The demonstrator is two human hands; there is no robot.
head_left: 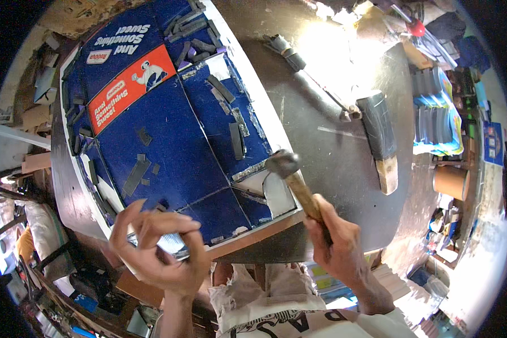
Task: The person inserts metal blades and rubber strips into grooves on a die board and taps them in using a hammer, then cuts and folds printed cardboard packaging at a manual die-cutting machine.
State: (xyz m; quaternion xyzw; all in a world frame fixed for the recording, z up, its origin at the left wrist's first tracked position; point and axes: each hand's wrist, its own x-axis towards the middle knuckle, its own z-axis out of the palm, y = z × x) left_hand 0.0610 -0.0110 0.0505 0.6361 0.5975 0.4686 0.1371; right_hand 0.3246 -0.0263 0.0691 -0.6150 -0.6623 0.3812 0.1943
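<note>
My right hand grips a hammer by its wooden handle. The metal hammer head is raised over the near right corner of a large blue panel with a pale raised rim. Over the panel's near left edge hovers my left hand, fingers curled and thumb tip brought close to a fingertip. Anything pinched there is too small or hidden to make out. Dark grey strips lie scattered on the panel, with more bunched at its far right corner. A red printed patch crosses its upper part.
The panel rests on a dark table. To its right lie a black-wrapped tool with a wooden end and a thin metal rod-like tool. Stacked blue-and-grey packs and a brown cylinder stand beyond the right edge. Clutter fills the left.
</note>
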